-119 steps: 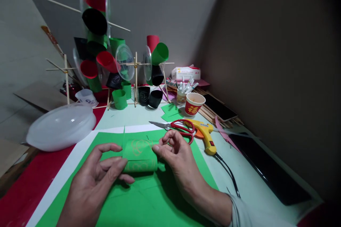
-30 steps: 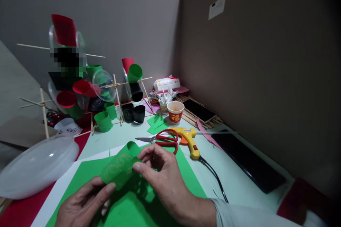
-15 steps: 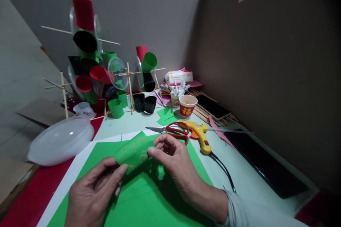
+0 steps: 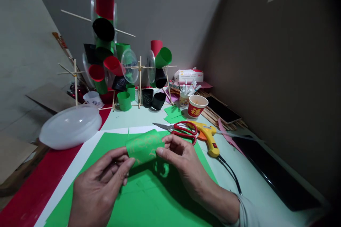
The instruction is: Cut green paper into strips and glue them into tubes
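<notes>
A small green paper tube (image 4: 144, 147) with pale line drawings on it is held between both hands above a large green paper sheet (image 4: 149, 198). My left hand (image 4: 99, 184) pinches its left end with thumb and fingers. My right hand (image 4: 179, 158) grips its right end, fingers curled. Red-handled scissors (image 4: 181, 130) and a yellow glue gun (image 4: 207, 136) lie just beyond my right hand.
A sculpture of red, green and black paper tubes on wooden sticks (image 4: 117, 64) stands at the back. A stack of clear plastic lids (image 4: 70, 126) sits at the left. A red paper cup (image 4: 196, 105), a cup of markers (image 4: 183, 96), two phones (image 4: 223, 110) and a black tablet (image 4: 274, 173) lie to the right.
The tube was lifted off the sheet and tilted, then brought back lower and nearly level between both hands. The view swung left and back.
</notes>
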`<state>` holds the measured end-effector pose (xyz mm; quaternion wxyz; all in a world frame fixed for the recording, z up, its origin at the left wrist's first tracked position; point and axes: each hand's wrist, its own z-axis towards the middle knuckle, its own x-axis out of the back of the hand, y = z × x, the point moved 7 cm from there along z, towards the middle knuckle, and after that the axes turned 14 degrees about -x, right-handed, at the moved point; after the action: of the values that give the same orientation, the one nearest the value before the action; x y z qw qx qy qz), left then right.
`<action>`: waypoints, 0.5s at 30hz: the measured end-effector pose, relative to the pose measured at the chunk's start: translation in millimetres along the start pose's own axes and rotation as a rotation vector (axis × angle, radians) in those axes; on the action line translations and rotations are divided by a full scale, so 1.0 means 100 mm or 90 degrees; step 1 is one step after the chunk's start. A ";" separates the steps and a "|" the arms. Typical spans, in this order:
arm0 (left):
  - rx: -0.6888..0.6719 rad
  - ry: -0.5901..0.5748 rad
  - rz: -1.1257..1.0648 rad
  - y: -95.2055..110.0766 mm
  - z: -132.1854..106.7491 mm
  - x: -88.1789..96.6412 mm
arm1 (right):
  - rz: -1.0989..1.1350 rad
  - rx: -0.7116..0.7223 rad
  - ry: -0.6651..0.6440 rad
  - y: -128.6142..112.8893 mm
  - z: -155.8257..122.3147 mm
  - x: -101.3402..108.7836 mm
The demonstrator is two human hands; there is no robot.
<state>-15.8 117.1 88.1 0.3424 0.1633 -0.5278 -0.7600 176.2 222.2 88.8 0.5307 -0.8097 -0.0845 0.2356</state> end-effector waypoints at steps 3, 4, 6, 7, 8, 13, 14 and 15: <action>-0.016 -0.005 0.003 0.03 -0.01 0.01 | -0.009 -0.001 0.004 0.01 -0.01 0.00; -0.025 -0.007 0.003 0.05 -0.01 0.01 | -0.012 -0.001 0.005 0.01 -0.02 -0.01; -0.046 -0.021 0.000 0.09 0.00 0.00 | -0.019 -0.001 0.002 0.01 -0.02 -0.02; -0.057 -0.031 -0.003 0.12 0.01 -0.01 | -0.021 0.001 0.000 0.01 -0.03 -0.02; -0.070 -0.038 -0.008 0.15 0.02 -0.01 | -0.023 0.003 -0.004 0.01 -0.03 -0.03; -0.123 -0.071 0.012 0.23 0.06 -0.04 | -0.025 0.006 -0.008 0.01 -0.02 -0.05; -0.127 -0.083 0.023 0.21 0.07 -0.04 | -0.022 0.003 -0.007 0.01 -0.01 -0.05; -0.125 -0.090 0.035 0.18 0.07 -0.03 | -0.018 0.001 -0.006 0.01 -0.01 -0.06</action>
<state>-11.6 120.1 106.6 0.3396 0.0607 -0.4779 -0.8078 171.5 218.9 89.6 0.5341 -0.8070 -0.0987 0.2320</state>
